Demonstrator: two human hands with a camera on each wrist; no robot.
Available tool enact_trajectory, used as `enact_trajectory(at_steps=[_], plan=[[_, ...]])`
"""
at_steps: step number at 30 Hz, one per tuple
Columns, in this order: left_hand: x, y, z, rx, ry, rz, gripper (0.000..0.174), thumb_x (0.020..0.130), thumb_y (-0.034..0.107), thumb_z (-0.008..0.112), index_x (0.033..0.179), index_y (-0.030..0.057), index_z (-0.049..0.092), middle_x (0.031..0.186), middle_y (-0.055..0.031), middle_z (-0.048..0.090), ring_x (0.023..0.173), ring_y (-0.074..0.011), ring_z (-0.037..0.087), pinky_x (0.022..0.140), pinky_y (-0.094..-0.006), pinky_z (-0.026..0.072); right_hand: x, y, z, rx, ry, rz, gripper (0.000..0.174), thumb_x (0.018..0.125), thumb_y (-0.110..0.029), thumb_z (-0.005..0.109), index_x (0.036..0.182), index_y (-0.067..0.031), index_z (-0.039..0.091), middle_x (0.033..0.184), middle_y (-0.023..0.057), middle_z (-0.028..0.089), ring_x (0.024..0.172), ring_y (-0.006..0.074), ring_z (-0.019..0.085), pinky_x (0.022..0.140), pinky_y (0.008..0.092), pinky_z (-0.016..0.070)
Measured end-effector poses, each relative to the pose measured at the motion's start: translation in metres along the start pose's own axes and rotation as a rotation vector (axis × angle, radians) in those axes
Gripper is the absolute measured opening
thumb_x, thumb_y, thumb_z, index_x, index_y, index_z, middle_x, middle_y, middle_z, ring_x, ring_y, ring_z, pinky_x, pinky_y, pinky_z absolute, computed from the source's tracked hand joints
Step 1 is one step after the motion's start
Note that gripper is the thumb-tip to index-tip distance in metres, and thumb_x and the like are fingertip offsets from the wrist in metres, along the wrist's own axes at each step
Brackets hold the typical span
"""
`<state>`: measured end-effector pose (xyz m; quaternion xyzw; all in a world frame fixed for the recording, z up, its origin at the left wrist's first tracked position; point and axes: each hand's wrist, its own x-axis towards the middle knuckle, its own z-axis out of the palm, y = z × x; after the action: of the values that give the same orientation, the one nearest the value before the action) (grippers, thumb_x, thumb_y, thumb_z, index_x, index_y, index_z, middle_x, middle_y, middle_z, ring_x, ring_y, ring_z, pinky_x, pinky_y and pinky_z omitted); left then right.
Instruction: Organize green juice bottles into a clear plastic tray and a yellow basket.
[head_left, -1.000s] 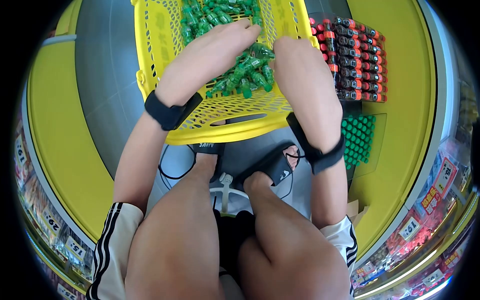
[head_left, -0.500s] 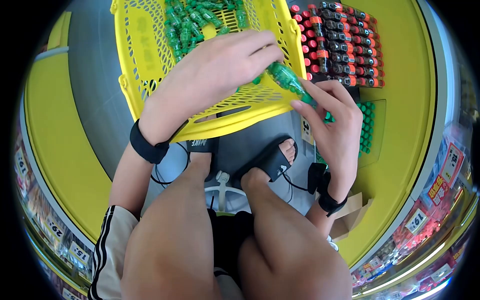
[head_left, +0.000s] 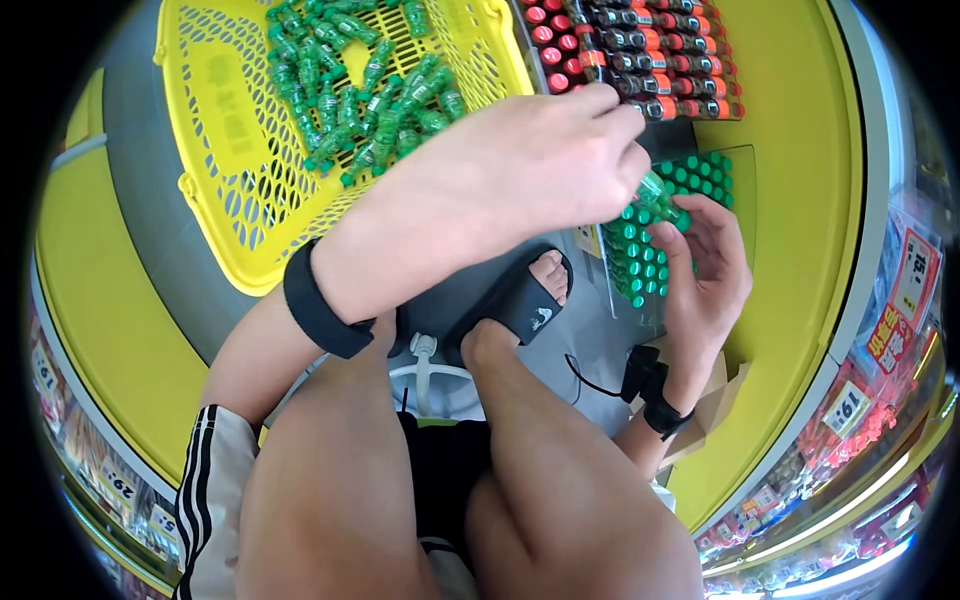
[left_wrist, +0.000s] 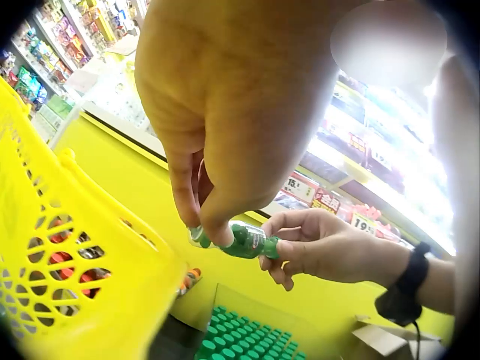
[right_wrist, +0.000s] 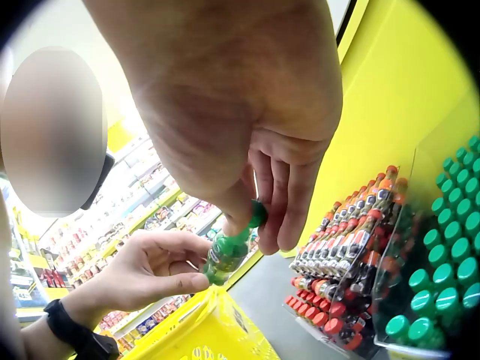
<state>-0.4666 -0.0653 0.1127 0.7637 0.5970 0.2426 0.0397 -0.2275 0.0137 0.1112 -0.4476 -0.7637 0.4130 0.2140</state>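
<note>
Both hands hold small green bottles over the green-capped rows. In the head view the left hand (head_left: 585,150) reaches across and grips one end of a green bottle (head_left: 655,195); the right hand (head_left: 705,265) pinches the capped end between thumb and fingers. The left wrist view shows the bottle (left_wrist: 247,240) lying roughly level between the left fingers and the right hand (left_wrist: 322,247). Whether there is more than one bottle in the grip, I cannot tell. Upright green caps (head_left: 640,250) stand in a clear bin beneath. Many green bottles (head_left: 390,110) lie in the yellow basket (head_left: 225,130).
Dark bottles with red caps and orange labels (head_left: 650,60) are stacked behind the green ones. An open cardboard box (head_left: 715,400) sits by the right forearm. Yellow ledges curve along both sides, with price-tagged shelves (head_left: 850,410) beyond. Sandalled feet (head_left: 525,300) are below.
Both hands moved right, away from the basket to above the green-capped rows, with green bottle in their grip. The basket now appears farther left, and more of its bottles show.
</note>
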Motion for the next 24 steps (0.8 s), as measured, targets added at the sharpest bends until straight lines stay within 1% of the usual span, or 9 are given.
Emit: enact_trajectory(at_steps=[2, 3, 4, 7, 12, 15, 17, 21, 24], plan=[[0.011, 0.009, 0.011, 0.018, -0.013, 0.079, 0.023, 0.082, 0.008, 0.074, 0.104, 0.0015, 0.072, 0.100, -0.0048, 0.064, 0.102, -0.0217, 0.068, 0.084, -0.0310, 0.0629, -0.010, 0.002, -0.014, 0.039, 0.059, 0.105, 0.028, 0.098, 0.004, 0.081, 0.124, 0.0020, 0.072, 0.102, 0.0040, 0.074, 0.090, 0.0101, 0.070, 0.084, 0.0267, 0.0589], [0.016, 0.014, 0.021, 0.063, -0.012, 0.125, 0.027, 0.075, 0.014, 0.080, 0.098, 0.0028, 0.072, 0.098, -0.0036, 0.066, 0.098, -0.0205, 0.068, 0.084, -0.0298, 0.0619, -0.015, 0.006, -0.020, 0.032, 0.086, 0.101, 0.028, 0.098, 0.003, 0.081, 0.125, 0.0027, 0.073, 0.101, 0.0027, 0.072, 0.089, 0.0090, 0.068, 0.083, 0.0254, 0.0575], [0.019, 0.019, 0.029, 0.058, -0.013, 0.129, 0.027, 0.075, 0.014, 0.080, 0.098, 0.0028, 0.072, 0.098, -0.0036, 0.066, 0.098, -0.0205, 0.068, 0.084, -0.0298, 0.0619, -0.020, 0.009, -0.024, 0.030, 0.090, 0.106, 0.028, 0.098, 0.003, 0.081, 0.125, 0.0027, 0.073, 0.101, 0.0027, 0.072, 0.089, 0.0090, 0.068, 0.083, 0.0254, 0.0575], [0.027, 0.035, 0.043, 0.005, -0.154, 0.168, 0.044, 0.060, 0.024, 0.091, 0.094, 0.0023, 0.073, 0.098, -0.0054, 0.067, 0.100, -0.0203, 0.069, 0.087, -0.0304, 0.0614, -0.032, 0.012, -0.034, -0.033, 0.149, 0.103, 0.027, 0.097, 0.000, 0.083, 0.123, 0.0033, 0.075, 0.100, 0.0031, 0.071, 0.087, 0.0090, 0.067, 0.083, 0.0252, 0.0575], [0.024, 0.049, 0.076, -0.004, -0.287, 0.165, 0.042, 0.063, 0.018, 0.092, 0.096, -0.0006, 0.074, 0.101, -0.0077, 0.069, 0.102, -0.0223, 0.070, 0.089, -0.0322, 0.0623, -0.039, 0.029, -0.026, -0.080, 0.154, 0.086, 0.026, 0.094, -0.003, 0.088, 0.118, 0.0004, 0.078, 0.096, 0.0042, 0.072, 0.082, 0.0100, 0.067, 0.075, 0.0258, 0.0567], [0.015, 0.051, 0.101, -0.182, -0.369, 0.100, 0.043, 0.067, 0.012, 0.089, 0.103, -0.0037, 0.072, 0.104, -0.0124, 0.070, 0.106, -0.0286, 0.072, 0.090, -0.0382, 0.0638, -0.040, 0.036, -0.022, -0.292, 0.124, -0.064, 0.029, 0.090, -0.003, 0.089, 0.117, -0.0025, 0.079, 0.094, 0.0089, 0.074, 0.073, 0.0153, 0.070, 0.068, 0.0288, 0.0546], [0.005, 0.053, 0.114, -0.363, -0.290, -0.020, 0.054, 0.070, 0.005, 0.088, 0.118, -0.0103, 0.069, 0.112, -0.0198, 0.072, 0.111, -0.0376, 0.073, 0.091, -0.0436, 0.0644, -0.039, 0.038, -0.018, -0.332, 0.107, -0.070, 0.029, 0.091, -0.003, 0.089, 0.117, -0.0025, 0.078, 0.093, 0.0093, 0.073, 0.073, 0.0157, 0.070, 0.068, 0.0293, 0.0544], [-0.005, 0.056, 0.123, -0.499, -0.276, -0.025, 0.069, 0.070, 0.002, 0.090, 0.131, -0.0165, 0.063, 0.119, -0.0246, 0.072, 0.114, -0.0426, 0.073, 0.092, -0.0455, 0.0642, -0.041, 0.049, -0.011, -0.417, 0.066, -0.086, 0.028, 0.092, -0.001, 0.086, 0.118, -0.0025, 0.076, 0.091, 0.0104, 0.071, 0.072, 0.0190, 0.070, 0.065, 0.0322, 0.0546], [-0.004, 0.062, 0.130, -0.532, -0.455, -0.175, 0.079, 0.069, 0.000, 0.092, 0.138, -0.0196, 0.059, 0.125, -0.0275, 0.071, 0.114, -0.0444, 0.073, 0.095, -0.0458, 0.0636, -0.042, 0.056, -0.009, -0.437, 0.048, -0.066, 0.027, 0.093, 0.000, 0.084, 0.118, -0.0019, 0.075, 0.091, 0.0106, 0.070, 0.073, 0.0211, 0.070, 0.065, 0.0349, 0.0555]])
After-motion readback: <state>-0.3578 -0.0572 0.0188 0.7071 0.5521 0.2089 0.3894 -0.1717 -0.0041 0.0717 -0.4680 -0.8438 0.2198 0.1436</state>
